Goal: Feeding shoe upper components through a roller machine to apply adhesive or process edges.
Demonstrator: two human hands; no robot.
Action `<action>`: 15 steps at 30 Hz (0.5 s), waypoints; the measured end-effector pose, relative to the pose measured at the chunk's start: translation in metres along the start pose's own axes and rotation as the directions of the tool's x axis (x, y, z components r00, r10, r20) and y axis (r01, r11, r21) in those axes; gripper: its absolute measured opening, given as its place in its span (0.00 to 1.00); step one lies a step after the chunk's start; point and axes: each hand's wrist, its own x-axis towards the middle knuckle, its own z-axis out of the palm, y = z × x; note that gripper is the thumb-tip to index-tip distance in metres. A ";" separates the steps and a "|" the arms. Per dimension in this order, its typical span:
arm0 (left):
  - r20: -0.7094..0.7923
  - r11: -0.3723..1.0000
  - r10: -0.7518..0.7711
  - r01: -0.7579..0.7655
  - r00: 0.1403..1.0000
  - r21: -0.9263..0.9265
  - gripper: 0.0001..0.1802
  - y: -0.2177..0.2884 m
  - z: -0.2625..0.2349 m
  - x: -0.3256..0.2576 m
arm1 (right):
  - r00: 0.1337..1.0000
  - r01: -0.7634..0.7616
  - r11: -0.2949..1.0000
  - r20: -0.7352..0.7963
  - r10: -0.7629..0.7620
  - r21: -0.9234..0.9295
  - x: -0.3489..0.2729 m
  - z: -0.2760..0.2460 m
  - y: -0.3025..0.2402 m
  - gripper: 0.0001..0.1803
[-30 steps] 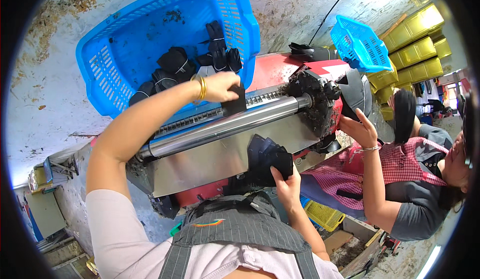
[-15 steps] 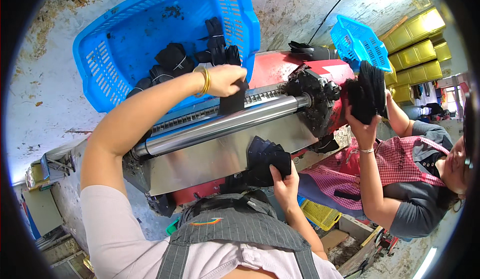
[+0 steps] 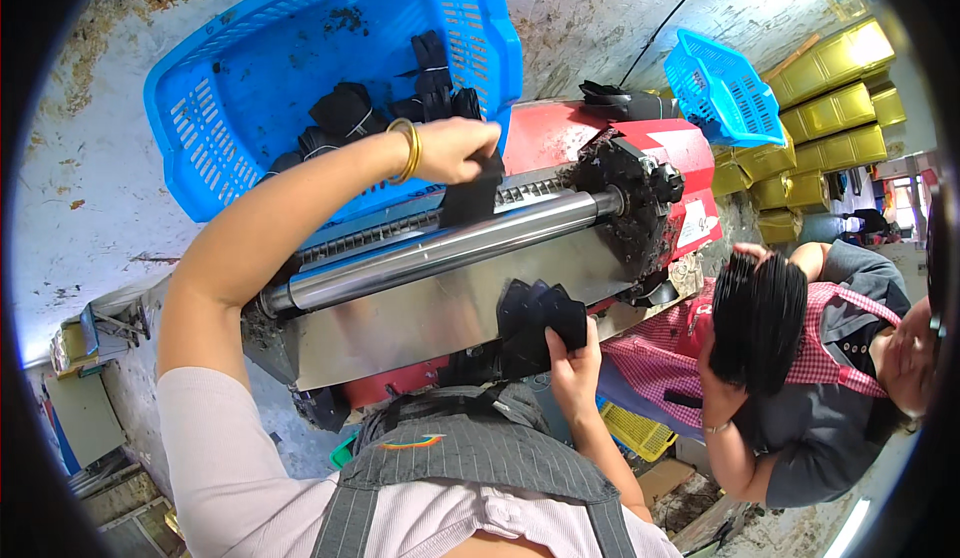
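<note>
Left hand (image 3: 455, 150) pinches a black strip (image 3: 476, 193) at the steel roller (image 3: 440, 250); right hand (image 3: 572, 358) grips fanned black pieces (image 3: 540, 316) beneath a blue basket (image 3: 290, 68).

Large blue plastic lattice basket (image 3: 250, 88) holding black fabric pieces (image 3: 345, 110); smaller sky-blue lattice basket (image 3: 722, 86). Red-bodied machine (image 3: 560, 133) with polished silver steel roller (image 3: 440, 250). Black fabric strip (image 3: 472, 190) under left hand (image 3: 455, 150), gold bangle (image 3: 407, 150) at wrist. Stacked yellow crates (image 3: 830, 108). Red-and-white checked apron (image 3: 660, 348) on second person.
</note>
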 end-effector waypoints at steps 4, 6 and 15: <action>-0.097 0.963 0.065 -0.037 0.993 0.265 0.12 0.002 0.004 0.013 | 0.974 0.215 0.976 0.063 -0.217 0.035 0.034 0.032 -0.012 0.07; 0.077 0.959 0.145 -0.160 0.986 0.235 0.07 -0.011 0.030 0.014 | 0.977 0.206 0.979 0.063 -0.205 0.005 0.042 0.035 -0.005 0.09; -0.166 0.994 0.100 -0.093 0.981 0.048 0.13 -0.001 0.000 0.004 | 1.000 0.017 0.997 -0.027 -0.015 0.072 0.013 0.009 0.003 0.12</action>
